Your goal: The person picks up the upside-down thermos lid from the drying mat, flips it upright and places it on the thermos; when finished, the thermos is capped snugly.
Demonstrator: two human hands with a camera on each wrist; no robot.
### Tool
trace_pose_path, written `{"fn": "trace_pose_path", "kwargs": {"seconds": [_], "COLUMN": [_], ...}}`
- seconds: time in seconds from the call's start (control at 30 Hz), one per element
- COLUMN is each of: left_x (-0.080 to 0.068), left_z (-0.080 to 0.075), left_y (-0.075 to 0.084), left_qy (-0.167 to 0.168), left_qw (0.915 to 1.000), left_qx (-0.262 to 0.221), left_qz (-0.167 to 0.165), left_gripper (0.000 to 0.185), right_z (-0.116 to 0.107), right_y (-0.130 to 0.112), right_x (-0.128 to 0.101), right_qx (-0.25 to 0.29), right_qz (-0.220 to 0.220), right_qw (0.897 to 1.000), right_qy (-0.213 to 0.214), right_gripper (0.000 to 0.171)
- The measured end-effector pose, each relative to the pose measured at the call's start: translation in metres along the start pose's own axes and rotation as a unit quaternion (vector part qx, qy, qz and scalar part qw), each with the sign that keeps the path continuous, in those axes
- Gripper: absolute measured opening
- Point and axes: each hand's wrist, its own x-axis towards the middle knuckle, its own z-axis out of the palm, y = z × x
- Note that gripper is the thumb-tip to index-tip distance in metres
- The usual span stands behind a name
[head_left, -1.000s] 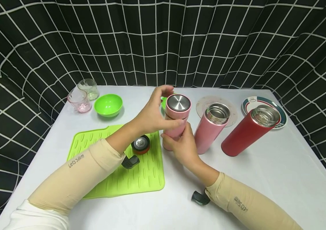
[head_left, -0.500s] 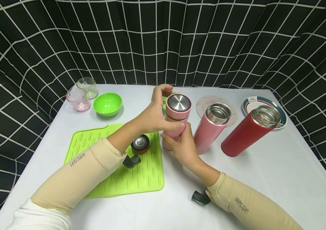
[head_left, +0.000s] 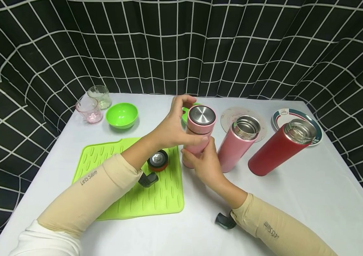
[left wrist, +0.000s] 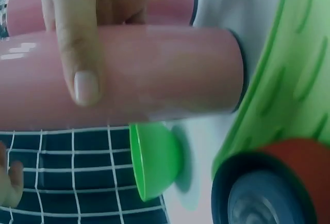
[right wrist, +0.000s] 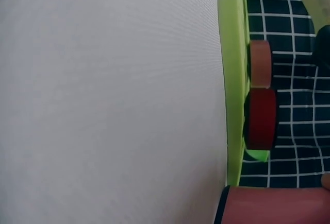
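Observation:
A pink flask [head_left: 199, 132] with a steel-topped lid [head_left: 202, 115] stands on the white table just right of the green mat [head_left: 130, 192]. My left hand [head_left: 175, 126] grips its top, fingers curled round the lid; one finger [left wrist: 77, 54] lies across the pink flask [left wrist: 154, 74] in the left wrist view. My right hand [head_left: 202, 161] grips the flask's lower body from the front. The right wrist view shows only the flask's base [right wrist: 278, 206] and the mat's edge [right wrist: 232, 80].
An open pink flask [head_left: 237, 142] and an open red flask [head_left: 280, 149] stand to the right, with two plates [head_left: 229, 115] [head_left: 316, 128] behind. A red lid [head_left: 157, 160] lies on the mat. A green bowl [head_left: 122, 115] and two glasses [head_left: 88, 109] [head_left: 99, 96] sit far left.
Both hands stay on the pink flask; the left hand's fingers have shifted slightly round the lid. Nothing else on the table has moved.

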Motion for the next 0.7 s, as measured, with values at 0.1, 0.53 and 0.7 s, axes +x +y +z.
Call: {"fn": "trace_pose_path", "kwargs": {"seconds": [0.1, 0.53, 0.7], "left_x": [0.002, 0.0031, 0.0047], "left_z": [0.0001, -0.0003, -0.0055], "left_y": [-0.0002, -0.0025, -0.005], "left_qy": [0.002, -0.023, -0.021], "left_qw": [1.0, 0.999, 0.999], "left_qx": [0.003, -0.034, -0.031], "left_qz": [-0.002, -0.016, -0.023], "left_gripper": [0.077, 0.071, 0.065], "right_z": [-0.0011, -0.0056, -0.0008], "right_y": [0.0007, 0.0002, -0.0035], "right_x": [0.0014, -0.0016, -0.0006], "right_qx": [-0.001, -0.035, -0.014], "right_qz": [-0.008, 0.006, 0.039], "right_qw": [1.0, 0.999, 0.999], "right_qy": [-0.001, -0.013, -0.012], "right_gripper": [0.059, 0.059, 0.059]}}
